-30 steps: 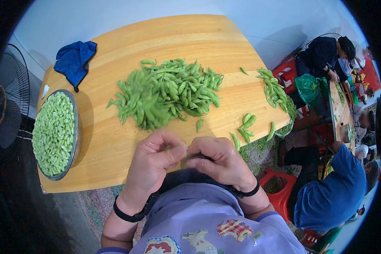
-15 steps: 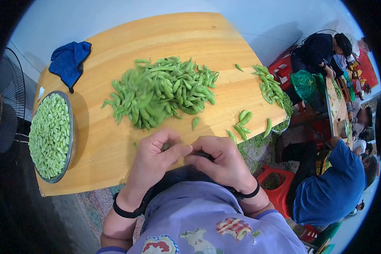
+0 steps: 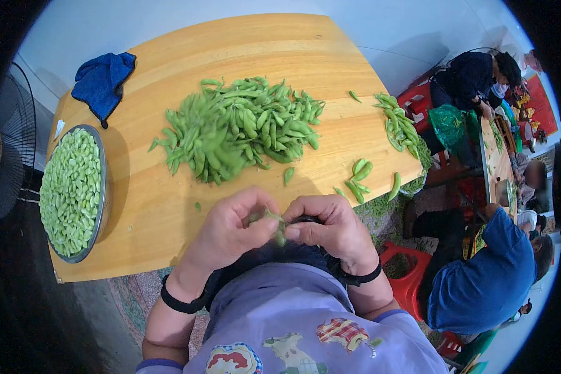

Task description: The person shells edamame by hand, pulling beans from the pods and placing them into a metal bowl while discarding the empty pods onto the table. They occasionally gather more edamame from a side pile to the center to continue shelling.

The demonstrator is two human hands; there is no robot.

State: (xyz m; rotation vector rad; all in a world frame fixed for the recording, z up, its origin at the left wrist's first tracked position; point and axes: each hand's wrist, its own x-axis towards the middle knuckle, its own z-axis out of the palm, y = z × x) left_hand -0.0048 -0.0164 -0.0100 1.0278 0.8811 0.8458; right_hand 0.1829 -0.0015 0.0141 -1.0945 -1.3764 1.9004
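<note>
In front of my body, my left hand and my right hand meet at the fingertips, both closed on one green soybean pod. Fingers cover part of this pod. Just beyond my hands, a large heap of soybean pods lies on the wooden table. One loose pod rests at the heap's near edge. To the left stands a metal bowl full of shelled green beans.
A blue cloth lies at the table's far left, near a fan. More pods sit along the right edge. Beyond it are a red stool, a person in a blue shirt and others at another table.
The pod now shows between my fingertips, where it was mostly hidden before. My hands have shifted slightly, and the view has moved a little.
</note>
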